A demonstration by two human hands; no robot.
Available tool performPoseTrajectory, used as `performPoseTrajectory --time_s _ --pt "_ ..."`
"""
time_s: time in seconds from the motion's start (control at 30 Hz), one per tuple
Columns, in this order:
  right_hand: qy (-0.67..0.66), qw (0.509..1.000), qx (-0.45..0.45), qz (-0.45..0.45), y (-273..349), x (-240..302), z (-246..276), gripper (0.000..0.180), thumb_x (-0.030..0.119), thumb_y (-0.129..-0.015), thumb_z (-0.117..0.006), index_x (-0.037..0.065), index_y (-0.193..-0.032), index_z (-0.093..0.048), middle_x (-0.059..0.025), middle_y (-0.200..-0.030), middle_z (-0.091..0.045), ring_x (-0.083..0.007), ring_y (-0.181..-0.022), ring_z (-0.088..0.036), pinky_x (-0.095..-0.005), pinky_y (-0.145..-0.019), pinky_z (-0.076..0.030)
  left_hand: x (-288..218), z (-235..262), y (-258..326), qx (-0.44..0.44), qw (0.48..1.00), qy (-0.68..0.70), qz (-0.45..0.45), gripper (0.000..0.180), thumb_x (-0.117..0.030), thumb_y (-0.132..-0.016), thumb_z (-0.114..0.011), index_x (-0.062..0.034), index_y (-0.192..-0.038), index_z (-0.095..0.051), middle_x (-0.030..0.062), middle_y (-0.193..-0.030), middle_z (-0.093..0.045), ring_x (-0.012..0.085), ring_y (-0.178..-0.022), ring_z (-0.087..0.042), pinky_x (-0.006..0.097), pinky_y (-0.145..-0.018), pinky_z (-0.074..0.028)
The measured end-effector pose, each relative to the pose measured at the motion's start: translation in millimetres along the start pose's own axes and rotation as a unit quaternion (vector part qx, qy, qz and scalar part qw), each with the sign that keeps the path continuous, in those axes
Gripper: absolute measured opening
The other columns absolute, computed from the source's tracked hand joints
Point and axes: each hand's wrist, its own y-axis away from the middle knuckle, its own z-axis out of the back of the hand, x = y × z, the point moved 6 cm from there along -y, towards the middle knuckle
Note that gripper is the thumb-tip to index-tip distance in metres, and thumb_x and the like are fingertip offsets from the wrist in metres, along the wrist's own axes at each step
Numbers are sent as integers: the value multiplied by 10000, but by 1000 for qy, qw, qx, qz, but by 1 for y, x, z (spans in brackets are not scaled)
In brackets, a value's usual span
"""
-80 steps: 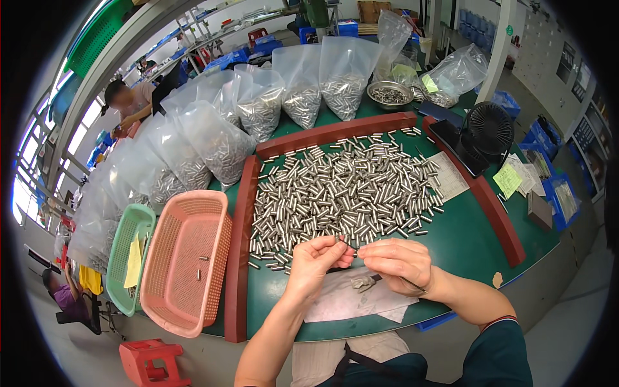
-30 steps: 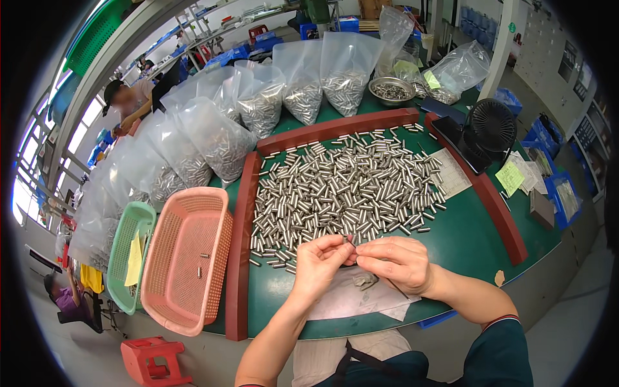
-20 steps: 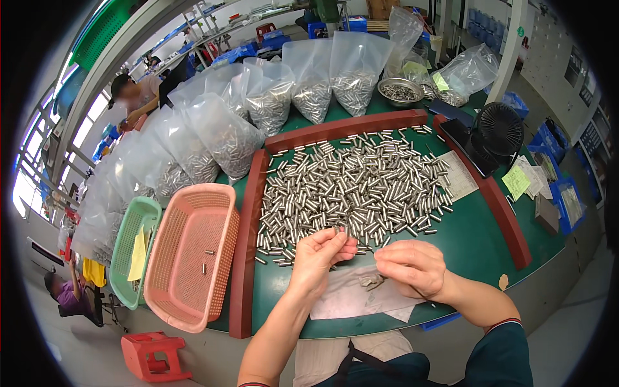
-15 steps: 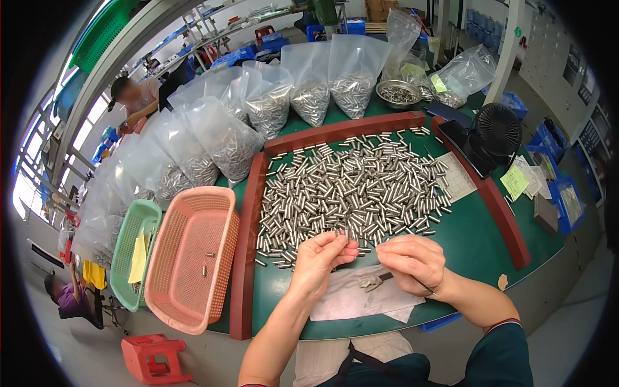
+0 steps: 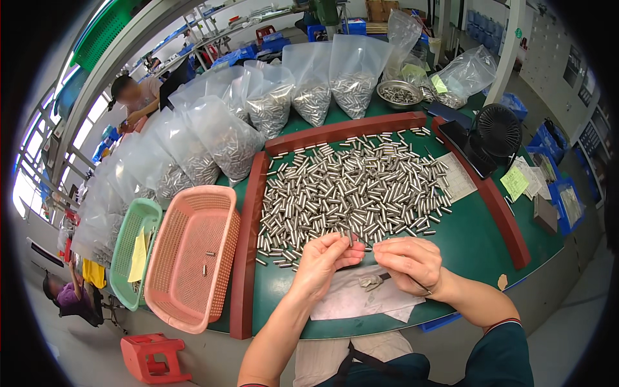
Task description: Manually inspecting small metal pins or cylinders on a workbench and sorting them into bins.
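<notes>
A loose heap of short shiny metal pins (image 5: 348, 187) lies on the green table top in front of me. At its near edge, my left hand (image 5: 327, 257) pinches a metal pin (image 5: 351, 239) between thumb and fingertips. Just to the right, my right hand (image 5: 412, 261) is closed, its fingertips drawn together close to the left hand. A thin dark rod (image 5: 422, 287) sticks out behind the right palm; its front end is hidden. Under the hands lies a white cloth (image 5: 348, 300) with a small crumpled greyish piece (image 5: 371, 282) on it.
Dark red bars (image 5: 244, 284) border the heap. To the left stand a pink basket (image 5: 164, 303) holding a few pins and a green basket (image 5: 119, 271). Clear bags of pins (image 5: 267, 106) line the back and left. A black fan (image 5: 496, 132) stands right; a person (image 5: 138, 97) sits far left.
My left hand has turned slightly, and the pin in its fingertips now shows more upright. My right hand has shifted a little to the left, closer to it.
</notes>
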Motion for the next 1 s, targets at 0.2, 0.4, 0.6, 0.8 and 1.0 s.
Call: performPoseTrajectory --time_s 0.2,0.4,0.6,0.8,1.0 --pt "-11 1000 -1 3 0 0 -1 249 -60 -676 -685 -5 -915 -646 -122 -847 -656 -248 -705 -667 -307 -595 -555 2 2 -2 5 999 -42 0 190 -121 -938 -555 32 -1035 -614 130 -945 -673 163 -829 -663 271 -775 -548" --pt "-7 1000 -6 0 2 -2 0 280 -63 -667 -682 2 -937 -645 -121 -852 -658 -251 -711 -667 -310 -597 -555 1 1 -2 1 1000 -25 13 188 -106 -942 -540 38 -1045 -604 139 -961 -668 171 -837 -663 277 -786 -549" --pt "-4 1000 -10 -1 1 -1 1 283 -63 -667 -681 6 -939 -648 -118 -851 -659 -251 -710 -667 -312 -598 -556 0 0 -1 1 1000 -21 17 200 -116 -955 -513 37 -1056 -594 141 -966 -666 175 -843 -663 284 -791 -547" --pt "-5 1000 -12 -3 1 -1 2 282 -62 -663 -683 4 -935 -648 -118 -846 -659 -250 -710 -668 -312 -599 -557 1 0 -1 6 999 -27 19 204 -120 -954 -518 37 -1059 -593 142 -973 -667 174 -847 -663 286 -794 -547" --pt "-5 1000 -14 -3 0 -1 3 283 -68 -657 -679 0 -930 -644 -119 -845 -657 -251 -714 -669 -314 -600 -557 0 0 0 10 999 -33 21 206 -128 -945 -542 35 -1058 -598 137 -976 -671 165 -844 -664 282 -793 -547"
